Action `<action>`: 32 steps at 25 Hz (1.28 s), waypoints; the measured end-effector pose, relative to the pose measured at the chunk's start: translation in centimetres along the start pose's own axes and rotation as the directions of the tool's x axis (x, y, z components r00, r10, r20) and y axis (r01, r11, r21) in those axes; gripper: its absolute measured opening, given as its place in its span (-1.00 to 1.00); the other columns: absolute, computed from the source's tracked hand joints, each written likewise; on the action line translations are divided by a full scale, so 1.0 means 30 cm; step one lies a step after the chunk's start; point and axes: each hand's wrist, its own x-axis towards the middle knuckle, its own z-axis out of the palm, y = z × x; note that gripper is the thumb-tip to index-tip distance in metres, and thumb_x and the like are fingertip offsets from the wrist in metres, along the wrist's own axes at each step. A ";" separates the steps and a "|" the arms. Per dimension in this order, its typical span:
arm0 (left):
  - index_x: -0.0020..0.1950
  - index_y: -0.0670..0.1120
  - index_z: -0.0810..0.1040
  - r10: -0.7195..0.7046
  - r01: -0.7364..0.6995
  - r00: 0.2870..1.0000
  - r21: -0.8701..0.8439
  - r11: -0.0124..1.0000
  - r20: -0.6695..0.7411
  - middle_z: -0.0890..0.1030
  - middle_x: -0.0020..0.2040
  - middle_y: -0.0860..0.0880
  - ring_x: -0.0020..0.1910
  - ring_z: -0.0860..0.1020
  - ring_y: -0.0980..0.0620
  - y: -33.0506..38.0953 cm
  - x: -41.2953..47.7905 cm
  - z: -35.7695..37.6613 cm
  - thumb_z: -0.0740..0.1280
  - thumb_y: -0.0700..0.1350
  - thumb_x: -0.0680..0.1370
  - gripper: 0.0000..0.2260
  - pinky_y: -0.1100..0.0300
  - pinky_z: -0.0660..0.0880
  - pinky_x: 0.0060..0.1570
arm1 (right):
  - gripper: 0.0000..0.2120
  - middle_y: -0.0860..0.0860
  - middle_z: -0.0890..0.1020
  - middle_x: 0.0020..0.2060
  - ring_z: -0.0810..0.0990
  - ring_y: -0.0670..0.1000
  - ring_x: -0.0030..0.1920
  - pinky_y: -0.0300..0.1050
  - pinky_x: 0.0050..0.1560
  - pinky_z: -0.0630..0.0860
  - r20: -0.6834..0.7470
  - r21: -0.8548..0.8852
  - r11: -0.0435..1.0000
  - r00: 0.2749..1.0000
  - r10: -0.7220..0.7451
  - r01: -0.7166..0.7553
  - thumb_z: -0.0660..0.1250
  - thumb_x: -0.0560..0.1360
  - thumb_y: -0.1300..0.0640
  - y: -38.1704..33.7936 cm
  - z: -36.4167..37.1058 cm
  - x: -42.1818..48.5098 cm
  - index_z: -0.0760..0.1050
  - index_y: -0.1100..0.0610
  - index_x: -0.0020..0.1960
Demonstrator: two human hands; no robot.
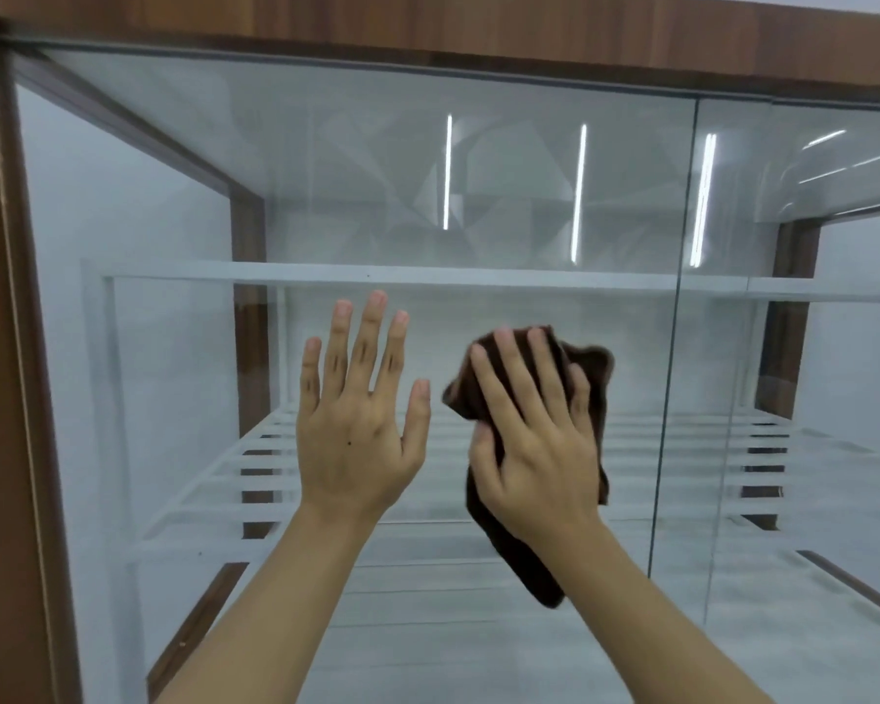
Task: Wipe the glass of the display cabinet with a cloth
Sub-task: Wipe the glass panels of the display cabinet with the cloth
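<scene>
Two bare forearms reach up and forward from the bottom edge toward a display cabinet. The left hand [356, 424] is raised flat, palm toward the glass [478, 185], with all five fingers straight and spread wide; it holds nothing, and whether it actually touches the pane cannot be told. The right hand [534, 439] sits just beside it, tilted slightly leftward, fingers extended and pressed over a cloth [580, 378], with the thumb tucked against the cloth's left edge. The grip here is a flat, open-fingered press that pins the cloth against the glass rather than a closed fist.

The cloth is dark brown, soft and crumpled, bunched above the fingertips and hanging in a narrow tail below the wrist.

The glass is a large clear pane, smooth and reflective, showing thin bright vertical streaks of light. A vertical seam [676, 348] to the right of the hands marks where one pane meets another. The frame [428, 17] is glossy reddish-brown wood grain across the top and down the left side. Inside are a white flat shelf [275, 271] and, lower, a white slatted rack [214, 480].
</scene>
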 end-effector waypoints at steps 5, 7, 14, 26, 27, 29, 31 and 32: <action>0.61 -0.14 0.22 0.019 -0.019 1.000 -0.019 1.000 -0.007 0.19 0.63 -0.14 0.63 0.06 -0.14 -0.052 -0.014 -0.018 0.09 0.04 0.68 -0.48 -0.06 -0.05 0.61 | -0.40 0.07 0.22 0.62 0.10 0.14 0.64 0.29 0.60 0.04 -0.133 -0.032 0.964 0.957 0.259 -0.266 0.13 0.58 0.08 0.121 -0.038 0.044 0.23 0.08 0.61; 0.62 -0.14 0.21 0.021 -0.021 1.000 -0.025 0.999 0.002 0.16 0.63 -0.13 0.64 0.05 -0.13 -0.081 -0.017 -0.026 0.09 0.05 0.68 -0.47 -0.08 -0.03 0.61 | -0.40 0.06 0.21 0.63 0.08 0.12 0.65 0.29 0.59 0.03 -0.156 -0.011 0.950 0.939 0.307 -0.312 0.12 0.58 0.07 0.027 -0.016 0.156 0.21 0.06 0.63; 0.64 -0.11 0.12 -0.020 0.020 1.000 0.038 0.999 0.014 0.11 0.65 -0.11 0.64 0.08 -0.16 -0.267 -0.051 -0.073 0.07 0.08 0.69 -0.45 -0.13 -0.01 0.60 | -0.38 0.00 0.18 0.63 0.06 0.08 0.65 0.23 0.60 0.05 0.067 0.002 0.999 0.997 -0.033 0.033 0.16 0.56 0.03 -0.240 0.067 -0.032 0.22 0.03 0.62; 0.65 -0.11 0.10 -0.046 0.041 0.998 0.109 0.993 0.043 0.05 0.66 -0.14 0.65 -0.01 -0.16 -0.544 -0.032 -0.156 -0.01 0.11 0.70 -0.45 -0.17 -0.06 0.60 | -0.37 -0.01 0.16 0.64 0.02 0.06 0.66 0.25 0.60 0.05 0.100 0.007 0.997 0.992 -0.079 0.079 0.21 0.59 -0.02 -0.466 0.142 0.061 0.19 0.02 0.63; 0.65 -0.11 0.11 -0.044 0.039 0.998 0.100 0.994 0.042 0.05 0.66 -0.14 0.65 -0.01 -0.16 -0.552 -0.036 -0.156 -0.01 0.11 0.70 -0.45 -0.18 -0.05 0.60 | -0.38 -0.01 0.17 0.64 0.04 0.06 0.66 0.24 0.60 0.08 0.102 -0.005 0.997 0.992 -0.081 0.082 0.21 0.59 -0.02 -0.444 0.135 0.036 0.21 0.01 0.63; 0.65 -0.11 0.11 -0.044 0.040 0.998 0.078 0.996 0.047 0.05 0.66 -0.12 0.65 -0.01 -0.15 -0.564 -0.046 -0.156 -0.01 0.12 0.70 -0.44 -0.17 -0.04 0.60 | -0.40 0.00 0.21 0.62 0.08 0.08 0.65 0.27 0.57 0.12 0.049 -0.033 0.999 0.999 -0.017 0.019 0.19 0.58 -0.01 -0.398 0.121 0.054 0.25 0.01 0.61; 0.64 -0.11 0.12 -0.037 0.034 0.998 0.060 0.998 0.058 0.05 0.66 -0.12 0.65 -0.01 -0.13 -0.580 -0.058 -0.159 -0.01 0.13 0.69 -0.44 -0.15 -0.04 0.60 | -0.41 0.02 0.21 0.63 0.07 0.09 0.65 0.29 0.57 0.11 -0.012 -0.029 0.995 0.995 0.097 -0.098 0.15 0.60 -0.01 -0.392 0.112 0.155 0.24 0.03 0.62; 0.64 -0.12 0.12 -0.029 0.025 0.997 0.063 0.998 0.065 0.06 0.66 -0.12 0.65 -0.01 -0.12 -0.591 -0.064 -0.163 0.00 0.12 0.69 -0.44 -0.15 -0.04 0.60 | -0.42 0.02 0.20 0.63 0.06 0.09 0.65 0.29 0.57 0.08 -0.042 -0.019 0.989 0.989 0.145 -0.146 0.13 0.61 -0.01 -0.418 0.117 0.220 0.22 0.04 0.62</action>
